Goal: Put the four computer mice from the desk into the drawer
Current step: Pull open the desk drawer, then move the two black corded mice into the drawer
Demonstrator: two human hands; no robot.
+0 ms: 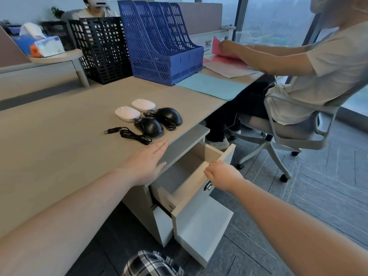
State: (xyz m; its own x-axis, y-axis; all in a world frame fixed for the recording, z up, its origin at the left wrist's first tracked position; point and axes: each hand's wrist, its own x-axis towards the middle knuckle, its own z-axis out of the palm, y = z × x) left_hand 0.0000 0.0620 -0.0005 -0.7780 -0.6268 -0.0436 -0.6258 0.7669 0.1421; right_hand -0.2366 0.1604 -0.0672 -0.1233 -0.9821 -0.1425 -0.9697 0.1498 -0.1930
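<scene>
Two white mice (127,113) (143,105) and two black wired mice (149,126) (168,115) lie together near the desk's (49,140) right edge, with a loose black cable and USB plug (127,133) in front. Below that edge the top drawer (199,156) stands pulled out, its inside bare where visible. My right hand (223,175) grips the top rim of the drawer front. My left hand (148,161) rests flat on the desk edge, fingers straight, just short of the cable, holding nothing.
A blue file rack (159,42) and a black mesh rack (101,48) stand at the back of the desk. A tissue box (42,45) sits far left. A person on a swivel chair (288,126) sorts papers (225,66) at the right.
</scene>
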